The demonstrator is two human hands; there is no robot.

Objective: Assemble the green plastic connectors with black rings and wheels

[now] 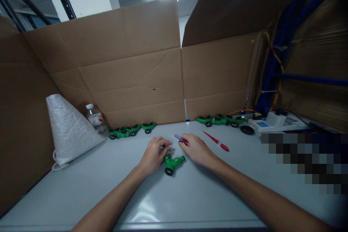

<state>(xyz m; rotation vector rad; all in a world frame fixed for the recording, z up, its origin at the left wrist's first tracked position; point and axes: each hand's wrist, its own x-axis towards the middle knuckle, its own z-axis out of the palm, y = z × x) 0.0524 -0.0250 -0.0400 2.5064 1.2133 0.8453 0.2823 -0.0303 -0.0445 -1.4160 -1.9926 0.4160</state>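
A green toy vehicle (174,164) with a black wheel is on the table in front of me, apparently partly built. Just above its left part is my left hand (155,155), fingers curled and thumb and fingertips close together around something too small to make out. My right hand (198,149) is to the right of the toy, with its fingers closed. A small slim piece, red with a pale purple end (178,137), sticks out from its fingertips; the rest is hidden by the hand.
A red screwdriver (217,141) lies right of my right hand. Green toy vehicles stand in rows at back left (132,130) and back right (220,120). Further out are a silvery bag (72,134), a water bottle (97,120), a black ring (247,129) and a power strip (280,122). Cardboard walls (130,79) enclose the table.
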